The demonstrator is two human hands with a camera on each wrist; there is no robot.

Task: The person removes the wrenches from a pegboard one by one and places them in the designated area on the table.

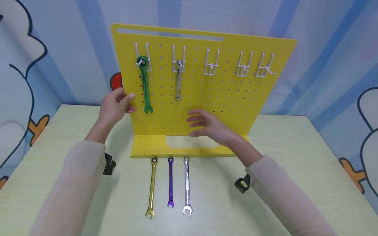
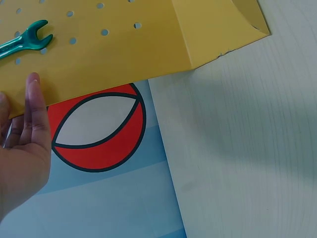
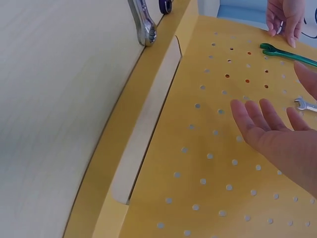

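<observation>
My left hand (image 1: 113, 106) grips the left edge of a yellow pegboard (image 1: 206, 114), thumb at the front; in the left wrist view some fingers go behind the edge. Close beside it a green wrench (image 1: 144, 85) hangs on a white hook. A small silver wrench (image 1: 178, 82) hangs on the second hook. My right hand (image 1: 211, 126) hovers before the lower middle of the board, fingers spread and holding nothing. On the table below lie a gold wrench (image 1: 152, 188), a purple wrench (image 1: 170, 183) and a longer silver wrench (image 1: 187, 186), side by side.
Three bare white hooks, including the middle hook (image 1: 211, 64), stick out on the board's right half. The board's yellow base (image 1: 147, 147) stands on the pale table (image 1: 295, 164). A patterned blue curtain (image 1: 242, 16) hangs behind.
</observation>
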